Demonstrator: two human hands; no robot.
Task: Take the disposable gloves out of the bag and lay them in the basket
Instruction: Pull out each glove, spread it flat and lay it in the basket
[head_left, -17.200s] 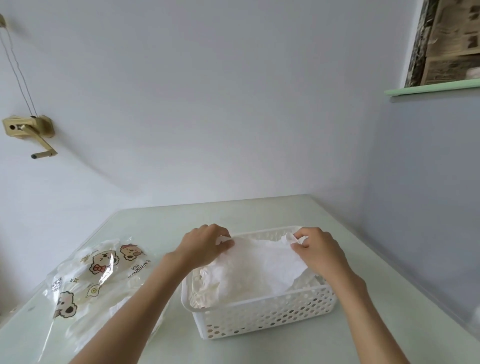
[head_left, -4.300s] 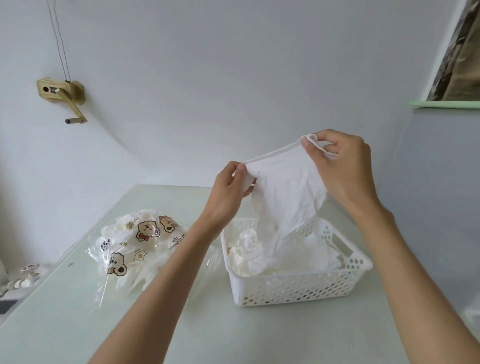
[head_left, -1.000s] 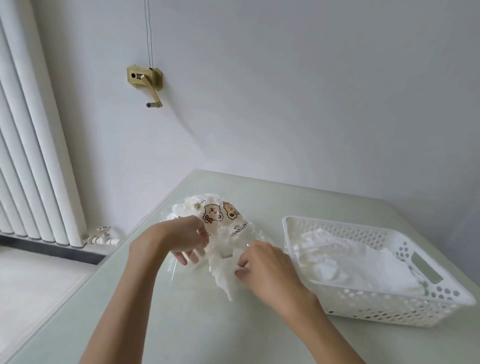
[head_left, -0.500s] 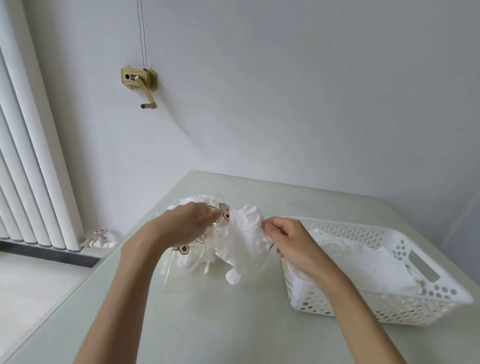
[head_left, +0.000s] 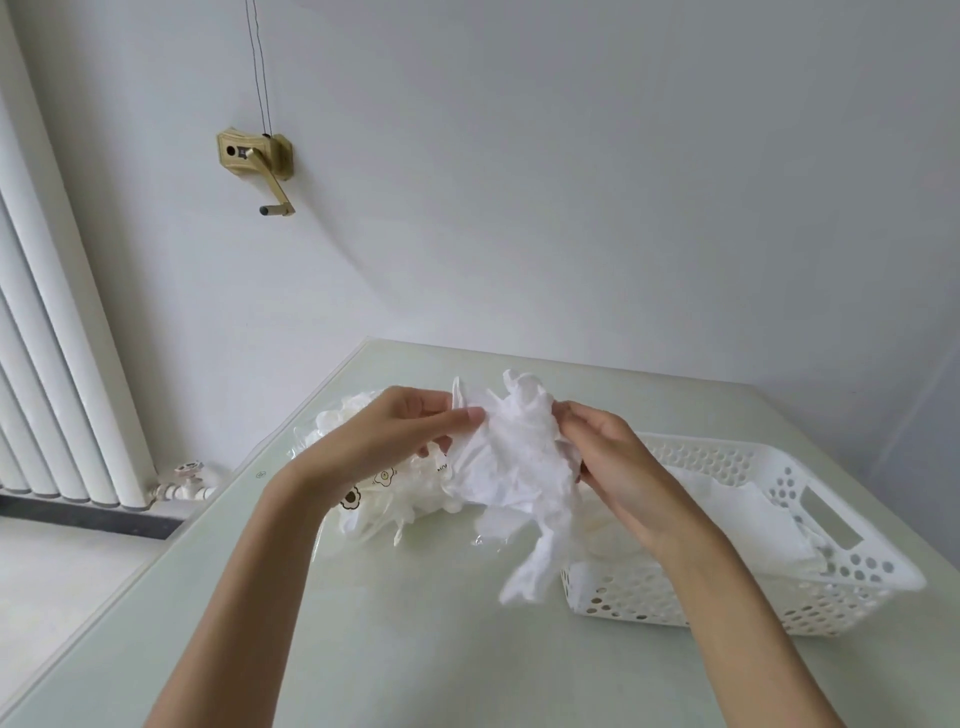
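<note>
A pale green glass-topped counter (head_left: 415, 649) is standing in the corner of a white-walled room, with a white ribbed radiator (head_left: 57, 364) running down the left edge of the view. A white perforated plastic basket (head_left: 810, 587) is sitting on the right side of the counter, already holding a layer of flat white disposable gloves (head_left: 737, 514). To its left, a clear plastic bag (head_left: 374, 483) printed with cartoon animals is lying on the counter, bulging with more white gloves. Above the gap between bag and basket, both hands are holding up one crumpled white glove (head_left: 519, 467), its fingers dangling toward the counter. The left hand (head_left: 395, 441) is pinching the glove's left edge between thumb and fingers; the right hand (head_left: 613, 462) is gripping its right side with curled fingers. High on the wall, a small brass crank winder (head_left: 260, 161) is hanging from two thin cords.
</note>
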